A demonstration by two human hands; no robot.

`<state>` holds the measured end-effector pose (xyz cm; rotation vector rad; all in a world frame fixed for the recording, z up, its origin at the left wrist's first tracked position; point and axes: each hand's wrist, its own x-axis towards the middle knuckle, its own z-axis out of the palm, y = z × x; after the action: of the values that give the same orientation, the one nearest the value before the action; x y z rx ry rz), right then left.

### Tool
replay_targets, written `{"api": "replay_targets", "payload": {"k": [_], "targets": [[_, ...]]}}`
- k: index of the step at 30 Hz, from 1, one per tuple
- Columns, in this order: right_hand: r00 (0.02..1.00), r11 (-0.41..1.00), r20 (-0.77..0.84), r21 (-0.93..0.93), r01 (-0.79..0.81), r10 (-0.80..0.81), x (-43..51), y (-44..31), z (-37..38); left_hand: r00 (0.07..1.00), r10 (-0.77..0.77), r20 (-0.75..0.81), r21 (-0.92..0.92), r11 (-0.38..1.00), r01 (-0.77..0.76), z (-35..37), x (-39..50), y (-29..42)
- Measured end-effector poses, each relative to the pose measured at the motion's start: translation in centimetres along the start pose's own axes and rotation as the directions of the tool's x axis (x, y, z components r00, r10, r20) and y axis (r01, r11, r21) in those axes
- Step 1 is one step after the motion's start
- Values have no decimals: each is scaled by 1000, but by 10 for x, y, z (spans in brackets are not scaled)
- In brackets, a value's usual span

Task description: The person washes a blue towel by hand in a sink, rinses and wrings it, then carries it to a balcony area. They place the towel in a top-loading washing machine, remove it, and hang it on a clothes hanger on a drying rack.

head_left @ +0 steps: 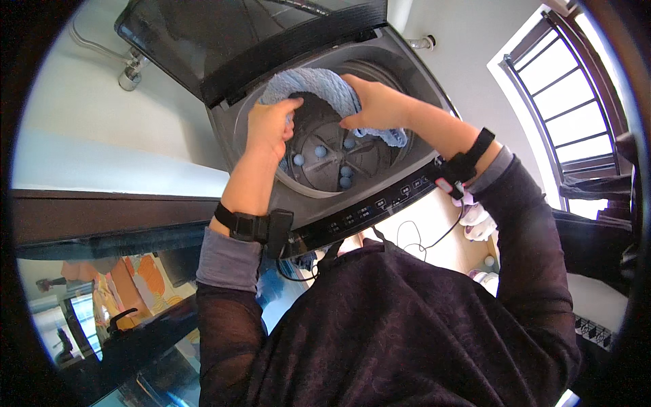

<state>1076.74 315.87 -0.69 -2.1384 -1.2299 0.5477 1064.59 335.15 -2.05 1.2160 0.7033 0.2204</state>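
Observation:
A light blue towel-like cloth, rolled or twisted into a thick arc, hangs over the open drum of a top-loading washing machine. My left hand grips one end, its fingers curled and the thumb pointing right. On the other side my right hand has hold of the cloth, thumb below. A loose end of the cloth droops to the right of that hand. Several small blue laundry balls lie on the drum's bottom around the pulsator.
The dark lid stands raised behind the drum. A control panel with buttons runs along the front edge. Left are a wall tap and a glass-paned door or window. A barred window is at right; a cable hangs below the panel.

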Motion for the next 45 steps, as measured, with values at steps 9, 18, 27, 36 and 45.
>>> {"api": "replay_targets", "payload": {"k": [9,18,27,36,45], "targets": [[870,973,-490,-167,-159,58,-14,-29,10,699,-130,704,-371,771,517,22,-48,-23],[918,930,-387,361,67,84,-151,-70,35,877,159,453,-543,830,130,-21,-54,-2],[936,904,-293,424,-56,196,-271,-78,84,623,332,708,-589,765,262,-20,-124,-43],[858,740,-195,616,-271,476,-431,-54,109,581,210,786,-227,973,-46,21,-248,-103],[835,681,-213,693,-236,507,-715,-43,144,498,53,866,-123,986,109,106,-448,-266]]}}
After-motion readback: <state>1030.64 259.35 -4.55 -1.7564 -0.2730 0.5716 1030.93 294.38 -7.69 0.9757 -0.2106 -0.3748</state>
